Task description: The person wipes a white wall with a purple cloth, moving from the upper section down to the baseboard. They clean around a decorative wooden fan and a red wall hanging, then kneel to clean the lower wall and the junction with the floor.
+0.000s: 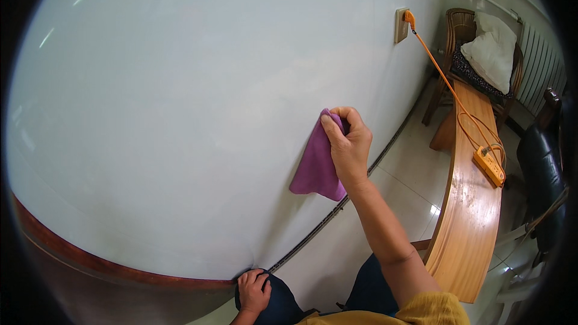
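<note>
My right hand (352, 144) pinches the top corner of a purple cloth (316, 167) between thumb and fingers. The cloth hangs down in front of a smooth white wall (203, 99); whether it touches the wall I cannot tell. Low in the view, my left hand (254, 290) rests on my knee in dark trousers (282, 302), with its fingers slightly spread and nothing held.
A wooden bench (469, 234) on the right bears an orange power strip (489, 166), its cord plugged into a wall socket (401, 25). Behind stand a wicker chair (460, 25) with a white cushion (490, 52) and a radiator (539, 67). A wooden edge (135, 273) borders the lower left.
</note>
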A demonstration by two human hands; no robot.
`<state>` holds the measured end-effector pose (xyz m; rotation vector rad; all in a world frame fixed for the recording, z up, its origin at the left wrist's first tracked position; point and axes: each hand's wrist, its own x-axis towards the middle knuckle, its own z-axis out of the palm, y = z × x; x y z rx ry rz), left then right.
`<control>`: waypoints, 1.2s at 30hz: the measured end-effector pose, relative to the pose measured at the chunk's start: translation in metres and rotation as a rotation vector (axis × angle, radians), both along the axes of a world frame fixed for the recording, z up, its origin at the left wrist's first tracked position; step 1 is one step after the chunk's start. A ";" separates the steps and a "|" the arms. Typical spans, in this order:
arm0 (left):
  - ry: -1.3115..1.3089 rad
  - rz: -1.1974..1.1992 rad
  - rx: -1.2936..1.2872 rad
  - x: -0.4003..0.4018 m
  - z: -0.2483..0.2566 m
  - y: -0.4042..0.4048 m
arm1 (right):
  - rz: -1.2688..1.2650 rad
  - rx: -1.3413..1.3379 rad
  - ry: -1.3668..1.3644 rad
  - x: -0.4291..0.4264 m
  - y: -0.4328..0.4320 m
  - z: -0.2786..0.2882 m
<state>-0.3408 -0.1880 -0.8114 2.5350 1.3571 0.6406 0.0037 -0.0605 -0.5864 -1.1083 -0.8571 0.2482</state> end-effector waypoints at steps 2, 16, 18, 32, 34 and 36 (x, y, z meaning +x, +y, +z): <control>-0.004 -0.003 0.009 -0.003 -0.009 0.002 | 0.000 0.021 -0.010 -0.003 0.001 0.004; -0.011 0.018 0.004 0.004 0.004 0.002 | -0.056 -0.030 -0.071 0.004 0.000 -0.001; -0.008 0.018 -0.003 0.004 0.005 0.002 | 0.001 -0.003 0.024 0.001 -0.001 -0.001; -0.023 0.016 -0.009 0.001 0.001 0.002 | -0.043 -0.041 0.011 0.015 0.004 -0.031; -0.027 0.014 -0.018 0.001 0.002 0.001 | -0.063 -0.054 0.109 0.027 0.009 -0.028; -0.037 0.000 -0.003 0.000 0.001 0.001 | -0.099 -0.022 0.134 0.041 0.018 -0.026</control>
